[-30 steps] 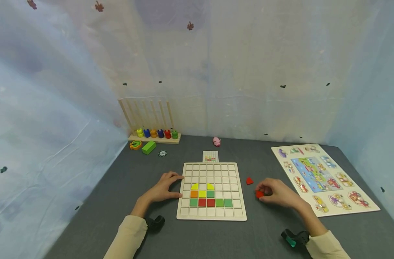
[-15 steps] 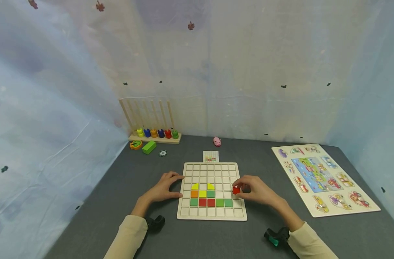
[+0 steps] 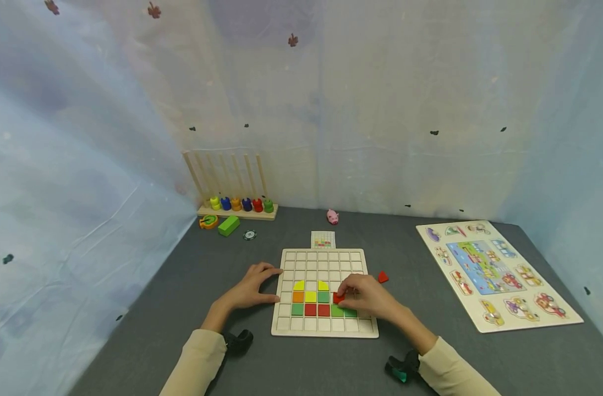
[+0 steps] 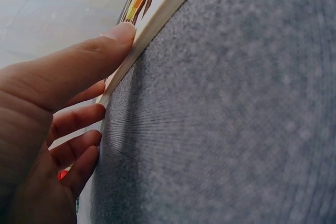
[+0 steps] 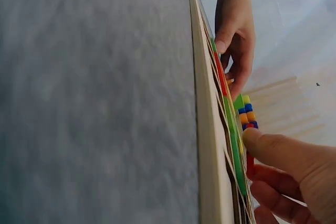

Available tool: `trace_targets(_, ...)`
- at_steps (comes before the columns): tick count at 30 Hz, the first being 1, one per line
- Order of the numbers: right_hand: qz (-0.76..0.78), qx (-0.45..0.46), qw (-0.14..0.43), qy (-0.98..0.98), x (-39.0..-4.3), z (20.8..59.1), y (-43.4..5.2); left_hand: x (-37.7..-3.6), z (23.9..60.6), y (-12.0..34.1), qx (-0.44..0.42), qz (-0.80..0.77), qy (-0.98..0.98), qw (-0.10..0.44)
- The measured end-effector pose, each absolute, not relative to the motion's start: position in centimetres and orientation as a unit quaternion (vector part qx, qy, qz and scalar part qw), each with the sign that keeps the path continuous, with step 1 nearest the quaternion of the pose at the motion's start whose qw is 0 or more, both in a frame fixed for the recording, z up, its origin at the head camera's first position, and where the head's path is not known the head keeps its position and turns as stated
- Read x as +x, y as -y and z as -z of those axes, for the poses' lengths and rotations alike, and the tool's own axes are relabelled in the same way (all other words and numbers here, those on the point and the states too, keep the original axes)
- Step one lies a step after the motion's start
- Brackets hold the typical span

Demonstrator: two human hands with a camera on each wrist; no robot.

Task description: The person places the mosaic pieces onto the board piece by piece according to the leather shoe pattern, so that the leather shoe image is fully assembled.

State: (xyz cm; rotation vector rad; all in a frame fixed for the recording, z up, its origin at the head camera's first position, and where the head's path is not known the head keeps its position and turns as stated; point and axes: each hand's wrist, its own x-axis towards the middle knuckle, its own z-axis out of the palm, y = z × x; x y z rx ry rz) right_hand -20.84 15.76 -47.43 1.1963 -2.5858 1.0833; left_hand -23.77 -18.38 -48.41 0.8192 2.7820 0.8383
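A pale wooden grid board lies in the middle of the dark table, with yellow, orange, green and red tiles set in its squares. My right hand pinches a red tile between thumb and fingers, low over the board, just right of a dark green tile and above the lower row of tiles. Whether the red tile touches the board I cannot tell. At the board's left edge, my left hand rests with thumb and fingertips touching the rim, fingers relaxed, as the left wrist view also shows.
A red triangular piece lies right of the board. Behind it sits a small pattern card, then a pink pig. Back left are a peg rack, a green block and a chip. A picture puzzle lies right.
My right hand has carried the red tile leftward from the table on the right, across the board's right edge, to over the grid. The left hand has stayed at the left rim.
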Motion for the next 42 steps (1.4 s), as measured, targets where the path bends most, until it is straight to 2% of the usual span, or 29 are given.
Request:
trace_targets(10,-0.325,0.413,0.058,0.849,-21.1,47.7,-15.4,-23.7,48.3,18.3,0.270,-0.277,-0.920,0.061)
trace_targets(23,-0.315,0.392,0.061,0.862,-21.1,47.3,-15.4,-23.7,48.4,18.4,0.264,-0.273,-0.923,0.063)
trace_targets(35,-0.317,0.324,0.129,0.882,-22.7,46.9,-20.0,-23.6,48.1,18.4,0.276,-0.280,-0.918,0.060)
trace_targets(42,-0.295,0.307,0.142,0.894,-23.4,47.0,-22.4,-23.6,48.1,18.3,0.274,-0.280,-0.918,0.063)
